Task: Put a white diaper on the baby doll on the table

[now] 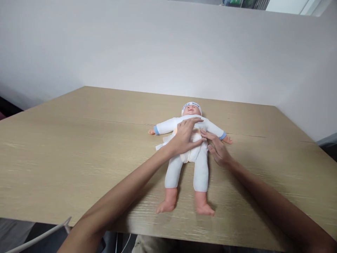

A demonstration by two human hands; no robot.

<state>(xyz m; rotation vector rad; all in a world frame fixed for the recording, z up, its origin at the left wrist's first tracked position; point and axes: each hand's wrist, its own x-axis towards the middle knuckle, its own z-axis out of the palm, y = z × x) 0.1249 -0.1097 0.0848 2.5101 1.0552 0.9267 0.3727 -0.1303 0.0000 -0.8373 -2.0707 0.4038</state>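
A baby doll [201, 175] lies on its back on the wooden table, head toward the wall and feet toward me. It wears a white suit with blue cuffs and a white headband. Around its hips is a white diaper [189, 157], with one loose tab [160, 146] sticking out at the left. My left hand [184, 135] rests over the doll's belly and the diaper front, fingers stretched out. At the diaper's right side is my right hand [217, 149], its fingertips touching the waist edge. Whether those fingertips pinch anything is hidden.
The wooden table [79, 158] reaches back to a pale wall [144, 49]. A white cable or tube [42, 237] crosses the lower left, by the table's front edge. At the upper right, an opening [284, 6] shows in the wall.
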